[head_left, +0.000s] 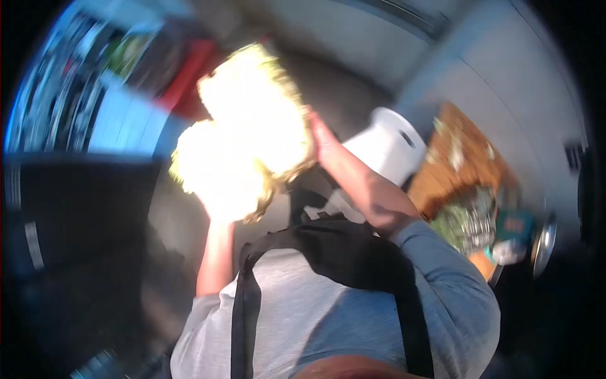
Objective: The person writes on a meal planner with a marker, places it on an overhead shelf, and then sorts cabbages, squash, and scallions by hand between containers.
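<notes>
Two large lobes of pale, frilly-edged cabbage [252, 120] are held up in front of my chest, so washed out by bright light that their surface detail is lost. My right hand [322, 137] is pressed round the right side of the upper lobe. From below, my left hand [218, 211] supports the lower left lobe, its fingers hidden by the cabbage and the glare. Whether the lobes are still joined, I cannot tell.
At right lies a wooden cutting board [464, 151] with pale scraps, beside a white bin [391, 142]. Bagged greens [464, 221] sit near its lower end. A dark cabinet [76, 221] stands left; a red container [189, 76] is at upper left.
</notes>
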{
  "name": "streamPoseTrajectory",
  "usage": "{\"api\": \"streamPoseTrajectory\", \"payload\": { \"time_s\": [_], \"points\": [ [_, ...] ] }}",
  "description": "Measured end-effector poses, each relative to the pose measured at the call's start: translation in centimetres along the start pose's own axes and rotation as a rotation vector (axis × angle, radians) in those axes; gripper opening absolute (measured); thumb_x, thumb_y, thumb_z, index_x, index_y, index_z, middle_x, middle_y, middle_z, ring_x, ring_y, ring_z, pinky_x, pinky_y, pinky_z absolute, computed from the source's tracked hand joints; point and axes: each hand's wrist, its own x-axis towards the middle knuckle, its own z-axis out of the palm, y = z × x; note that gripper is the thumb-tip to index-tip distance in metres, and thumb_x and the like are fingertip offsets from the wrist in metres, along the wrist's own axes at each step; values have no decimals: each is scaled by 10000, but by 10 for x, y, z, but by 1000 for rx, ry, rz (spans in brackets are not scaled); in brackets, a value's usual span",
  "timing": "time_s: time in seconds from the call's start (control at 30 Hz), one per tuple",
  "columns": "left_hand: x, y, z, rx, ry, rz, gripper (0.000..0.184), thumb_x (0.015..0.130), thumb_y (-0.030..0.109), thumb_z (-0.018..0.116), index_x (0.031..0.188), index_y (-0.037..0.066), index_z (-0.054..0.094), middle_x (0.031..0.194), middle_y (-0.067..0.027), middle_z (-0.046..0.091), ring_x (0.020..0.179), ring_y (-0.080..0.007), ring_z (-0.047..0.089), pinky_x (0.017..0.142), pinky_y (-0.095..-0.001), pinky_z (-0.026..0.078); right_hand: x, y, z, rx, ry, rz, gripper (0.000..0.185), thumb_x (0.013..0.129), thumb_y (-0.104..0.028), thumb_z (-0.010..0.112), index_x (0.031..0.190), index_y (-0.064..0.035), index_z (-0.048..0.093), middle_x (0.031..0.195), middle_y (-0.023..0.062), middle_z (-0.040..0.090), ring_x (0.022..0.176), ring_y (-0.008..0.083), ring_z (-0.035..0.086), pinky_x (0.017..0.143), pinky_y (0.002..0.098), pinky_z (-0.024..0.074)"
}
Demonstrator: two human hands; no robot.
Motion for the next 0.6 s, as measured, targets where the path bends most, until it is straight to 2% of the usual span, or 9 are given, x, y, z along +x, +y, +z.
{"api": "streamPoseTrajectory", "payload": {
  "time_s": [0.17, 0.2, 0.3, 0.37, 0.4, 0.47, 0.5, 0.53, 0.6],
  "points": [
    [24, 97, -21, -182, -80, 225, 616, 915, 521, 364, 1366, 102, 370, 1364, -97, 436, 1215, -296, 450, 1017, -459, 383, 132, 49, 46, -130, 1, -149, 744, 775, -526, 598, 1311, -39, 430, 1273, 166, 512, 1135, 338, 516, 965, 486, 436],
    [24, 103, -35, -208, -89, 281, 603, 930, 510, 333, 1383, 112, 345, 1388, -94, 404, 1241, -296, 417, 1038, -459, 351, 153, 57, 75, -350, 91, -272, 723, 791, -522, 565, 1310, -37, 431, 1271, 162, 515, 1135, 339, 516, 967, 481, 435],
    [11, 114, -75, -258, -166, 446, 583, 961, 485, 270, 1419, 125, 289, 1441, -88, 336, 1300, -295, 343, 1084, -458, 282, 160, 26, 37, -111, -107, -343, 643, 844, -467, 509, 1309, -31, 428, 1285, 154, 506, 1137, 332, 518, 976, 473, 428],
    [-7, 127, -110, -249, -240, 538, 590, 962, 480, 269, 1423, 112, 276, 1447, -85, 325, 1312, -293, 327, 1088, -455, 273, 168, 25, 72, -639, 125, -632, 593, 877, -434, 477, 1322, -48, 414, 1315, 154, 477, 1166, 312, 498, 988, 470, 415],
    [-19, 129, -131, -226, -300, 602, 585, 968, 471, 253, 1429, 112, 255, 1460, -81, 301, 1314, -289, 327, 1084, -446, 285, 175, 19, 54, -683, 100, -655, 577, 892, -436, 455, 1328, -62, 409, 1328, 140, 467, 1182, 300, 482, 999, 464, 402],
    [-79, 121, -186, -231, 188, 714, 576, 972, 461, 244, 1438, 122, 232, 1471, -80, 276, 1318, -285, 320, 1085, -450, 281, 163, 28, 22, -704, 51, -681, 555, 911, -433, 425, 1336, -77, 401, 1345, 122, 453, 1205, 286, 460, 1017, 458, 380],
    [-114, 141, -199, -254, 164, 723, 655, 908, 558, 342, 1418, 149, 291, 1441, -78, 330, 1297, -311, 348, 1066, -492, 304, 158, 43, 29, -619, 1, -642, 549, 916, -428, 417, 1339, -78, 399, 1350, 118, 449, 1210, 285, 453, 1023, 457, 371],
    [-126, 145, -238, -172, -66, 833, 577, 959, 454, 320, 1427, 122, 258, 1457, -76, 303, 1300, -290, 348, 1078, -465, 289, 152, 48, 28, -536, -28, -606, 544, 921, -424, 410, 1341, -79, 397, 1354, 114, 444, 1216, 284, 446, 1029, 456, 362],
    [-171, 168, -252, -295, 144, 793, 629, 907, 539, 379, 1402, 154, 327, 1418, -72, 370, 1284, -296, 368, 1060, -496, 305, 151, 60, 39, -454, -48, -563, 532, 932, -415, 395, 1346, -81, 392, 1364, 106, 436, 1227, 281, 432, 1041, 453, 343]
  ]
}}
